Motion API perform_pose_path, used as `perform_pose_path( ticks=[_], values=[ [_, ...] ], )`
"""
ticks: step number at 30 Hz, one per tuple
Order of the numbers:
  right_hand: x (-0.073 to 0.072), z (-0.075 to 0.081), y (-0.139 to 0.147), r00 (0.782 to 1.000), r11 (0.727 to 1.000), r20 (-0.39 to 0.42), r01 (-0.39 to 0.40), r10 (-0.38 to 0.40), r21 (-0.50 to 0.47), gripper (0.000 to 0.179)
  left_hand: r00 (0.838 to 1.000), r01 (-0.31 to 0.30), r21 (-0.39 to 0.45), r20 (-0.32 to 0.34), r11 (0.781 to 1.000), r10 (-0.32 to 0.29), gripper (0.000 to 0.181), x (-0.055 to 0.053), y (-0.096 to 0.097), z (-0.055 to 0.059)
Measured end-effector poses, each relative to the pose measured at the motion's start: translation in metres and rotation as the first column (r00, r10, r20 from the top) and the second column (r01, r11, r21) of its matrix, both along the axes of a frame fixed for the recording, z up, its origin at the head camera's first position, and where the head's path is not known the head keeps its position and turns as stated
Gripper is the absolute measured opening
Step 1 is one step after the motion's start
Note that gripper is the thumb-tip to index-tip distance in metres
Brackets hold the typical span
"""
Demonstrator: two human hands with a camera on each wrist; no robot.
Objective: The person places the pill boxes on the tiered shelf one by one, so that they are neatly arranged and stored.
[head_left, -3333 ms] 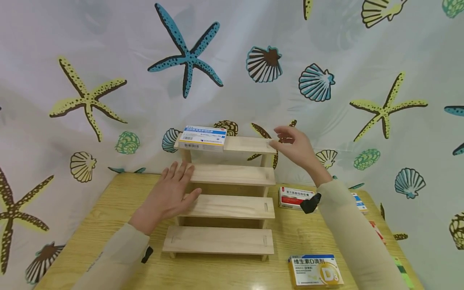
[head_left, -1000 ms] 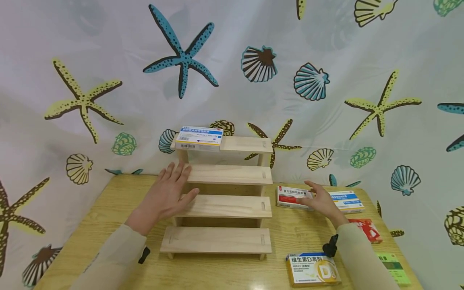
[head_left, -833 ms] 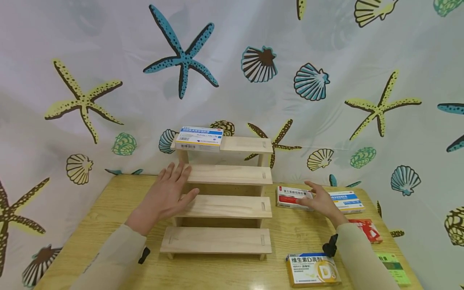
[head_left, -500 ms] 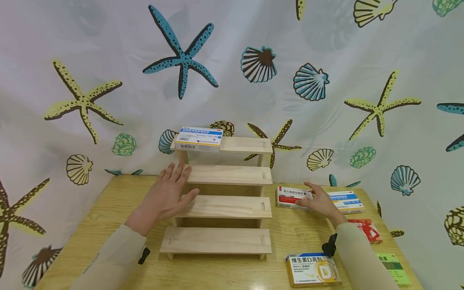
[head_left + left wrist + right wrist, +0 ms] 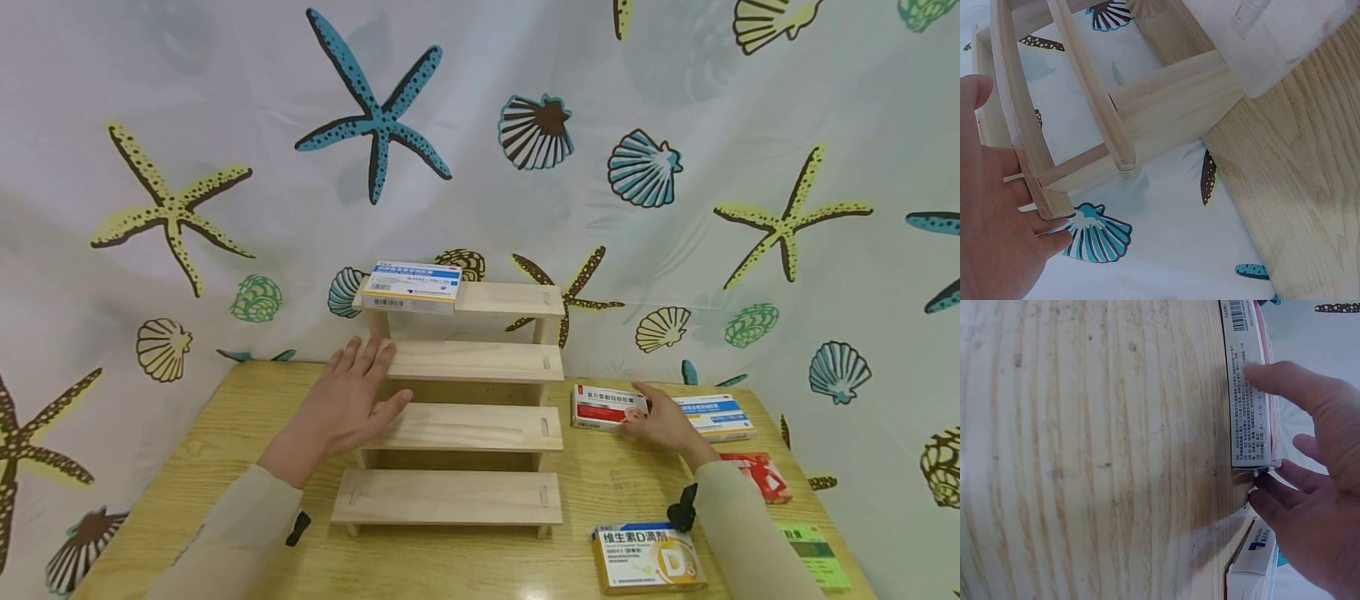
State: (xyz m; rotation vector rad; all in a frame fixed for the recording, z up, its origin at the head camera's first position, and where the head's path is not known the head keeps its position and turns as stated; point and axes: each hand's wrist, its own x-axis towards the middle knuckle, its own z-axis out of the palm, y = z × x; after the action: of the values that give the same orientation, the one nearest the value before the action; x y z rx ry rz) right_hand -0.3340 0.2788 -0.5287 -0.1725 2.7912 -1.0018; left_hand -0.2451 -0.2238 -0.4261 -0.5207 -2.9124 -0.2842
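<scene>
My left hand [image 5: 341,408] rests against the left side of a stepped wooden rack [image 5: 450,498], fingers fairly straight and thumb spread over a lower step. In the left wrist view the fingers [image 5: 1054,242] lie at the end of a shelf board. At the rack's right, a white medicine box with a red band [image 5: 600,406] lies on the table. My right hand [image 5: 663,423] pinches this box's right end. In the right wrist view the thumb [image 5: 1266,375] is on its printed side [image 5: 1247,419], and the other fingers are partly hidden behind its end.
A blue-and-white medicine box [image 5: 412,287] lies on the rack's top step. Right on the table [image 5: 600,483] are another blue-and-white box [image 5: 720,417], a red box [image 5: 765,477], a green box [image 5: 817,554] and a yellow-white vitamin D box [image 5: 648,560]. Behind hangs a patterned cloth [image 5: 480,208].
My right hand has come down from beside the top step to the red-banded medicine box. Its thumb has since shifted from the top face to the front side. The left hand stays put.
</scene>
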Motion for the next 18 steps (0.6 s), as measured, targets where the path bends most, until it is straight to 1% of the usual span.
perform_pose_path(
  ticks=[7,12,18],
  values=[
    [0.0003,0.0019,-0.0008,0.999,0.999,0.030,0.014,-0.015,0.033,0.097,1.000,0.003,-0.004,-0.004,1.000,-0.003,0.080,0.0000,-0.0004,0.0019],
    [-0.0004,0.0029,-0.0014,0.999,0.999,0.029,0.018,-0.019,0.045,0.096,1.000,0.001,-0.010,-0.003,1.000,-0.001,0.080,0.0002,-0.0003,0.0024],
    [-0.0001,0.0007,0.0010,1.000,0.998,0.022,0.000,-0.002,0.064,0.103,1.000,0.004,0.000,0.008,1.000,-0.004,0.080,0.0010,0.0010,0.0019]
  ],
)
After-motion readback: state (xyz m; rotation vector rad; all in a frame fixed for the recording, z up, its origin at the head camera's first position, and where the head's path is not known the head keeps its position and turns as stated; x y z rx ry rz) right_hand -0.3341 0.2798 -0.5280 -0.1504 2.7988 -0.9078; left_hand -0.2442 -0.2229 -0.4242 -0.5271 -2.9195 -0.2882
